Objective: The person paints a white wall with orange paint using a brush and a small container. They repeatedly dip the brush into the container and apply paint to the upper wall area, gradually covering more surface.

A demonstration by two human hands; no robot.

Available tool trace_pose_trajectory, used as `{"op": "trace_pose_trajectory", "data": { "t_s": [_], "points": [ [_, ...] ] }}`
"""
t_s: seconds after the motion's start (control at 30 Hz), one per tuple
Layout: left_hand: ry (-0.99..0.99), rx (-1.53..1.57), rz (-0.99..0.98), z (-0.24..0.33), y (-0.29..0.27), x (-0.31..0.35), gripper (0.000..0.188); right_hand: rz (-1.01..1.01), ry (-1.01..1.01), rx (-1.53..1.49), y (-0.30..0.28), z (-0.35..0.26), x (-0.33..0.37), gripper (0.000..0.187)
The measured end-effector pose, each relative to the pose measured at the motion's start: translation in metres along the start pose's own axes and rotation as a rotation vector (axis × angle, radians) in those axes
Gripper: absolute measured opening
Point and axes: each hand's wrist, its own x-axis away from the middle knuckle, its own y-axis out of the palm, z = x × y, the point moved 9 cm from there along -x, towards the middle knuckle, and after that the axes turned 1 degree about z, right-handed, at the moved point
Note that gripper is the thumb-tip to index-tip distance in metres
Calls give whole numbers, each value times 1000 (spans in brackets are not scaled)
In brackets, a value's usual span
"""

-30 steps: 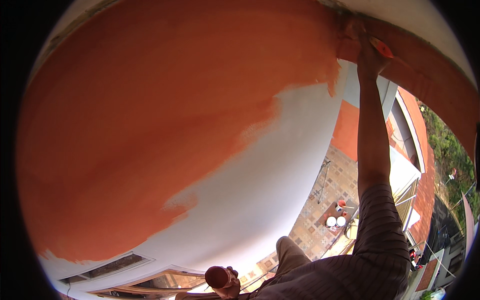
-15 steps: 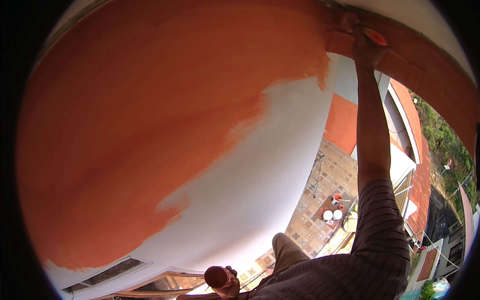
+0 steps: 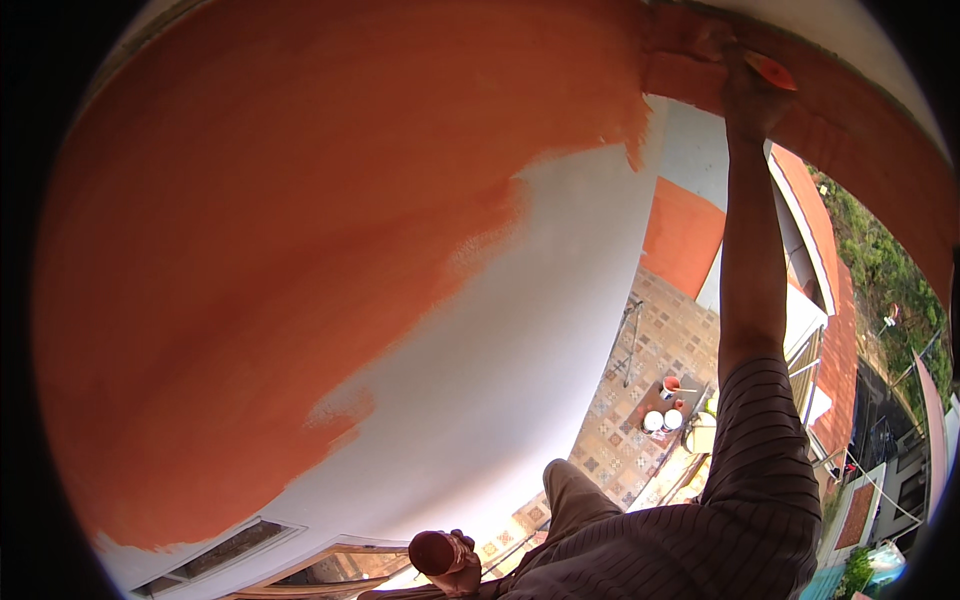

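Stretched far up to the upper right, my right hand (image 3: 752, 108) is closed round a paintbrush, whose orange-red handle end (image 3: 770, 71) sticks out of the fist. Its bristles are dark and hard to make out against the orange-painted beam (image 3: 850, 165) they seem to touch, near the corner with the wall. Low in the view, my left hand (image 3: 463, 574) grips a round container (image 3: 432, 552), its top coated reddish brown. Wet-looking orange paint (image 3: 250, 230) covers the upper left of the wall, with a ragged edge against the white lower part (image 3: 480, 370).
Far below lies a patterned tile floor (image 3: 655, 325) with white buckets (image 3: 672, 420), an open paint bucket (image 3: 670, 384) and a thin metal stand (image 3: 630, 345). A window opening (image 3: 215, 555) sits at the lower left. Roofs and trees (image 3: 875, 245) show at the right.
My right hand with the paintbrush has shifted slightly right along the beam. The left hand keeps its hold on the container, and the view has tilted a little.
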Motion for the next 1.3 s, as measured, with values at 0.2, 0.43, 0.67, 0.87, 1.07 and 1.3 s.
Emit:
{"op": "trace_pose_trajectory", "data": {
  "t_s": [0.2, 0.43, 0.67, 0.87, 1.07, 1.3],
  "points": [
    [-32, -45, 31, 10, -28, -7, 53, 42, 122, 245, -30, 10, -9, 23],
    [49, -57, 39, 19, -41, -6, 51, 322, -113, 140, -39, -43, 28, 19],
    [90, -64, 100, 14, -27, -3, 47, 113, -704, 1065, 5, -113, 43, 25],
    [75, -136, 2, 15, -27, -14, 44, -351, -710, 1146, 45, -52, 21, 30],
    [112, -47, 232, 18, -47, -8, 43, -127, -864, 1164, 83, -39, 38, 26],
    [98, -109, 83, 23, -44, -17, 45, -168, -465, 1246, 108, -31, 37, 32]
  ]
}}
